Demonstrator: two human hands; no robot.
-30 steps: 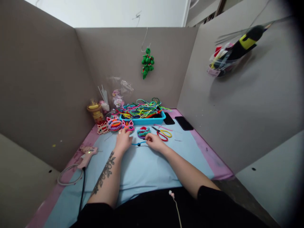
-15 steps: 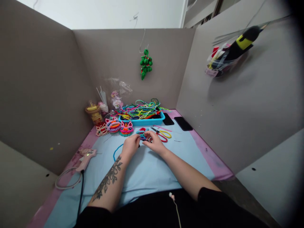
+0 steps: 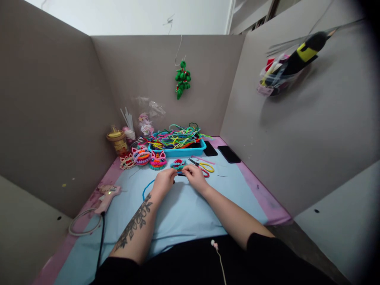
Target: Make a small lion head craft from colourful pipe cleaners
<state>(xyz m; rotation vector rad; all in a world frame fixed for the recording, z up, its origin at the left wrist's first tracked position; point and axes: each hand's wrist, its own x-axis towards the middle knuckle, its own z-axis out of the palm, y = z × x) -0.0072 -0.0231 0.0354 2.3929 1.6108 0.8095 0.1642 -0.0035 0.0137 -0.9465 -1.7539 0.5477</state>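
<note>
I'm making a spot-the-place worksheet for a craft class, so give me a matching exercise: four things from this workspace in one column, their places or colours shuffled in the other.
Things:
1. Blue strand
2. Scissors
3. Glue gun
4. Tray

Places and colours:
A. Light blue, heaped with many-coloured strands
B. Beside the right hand, with red and yellow handles
C. Pink, at the person's left side of the table
D. Curving out beside the left hand

Right pairs: 1-D, 2-B, 3-C, 4-A
</note>
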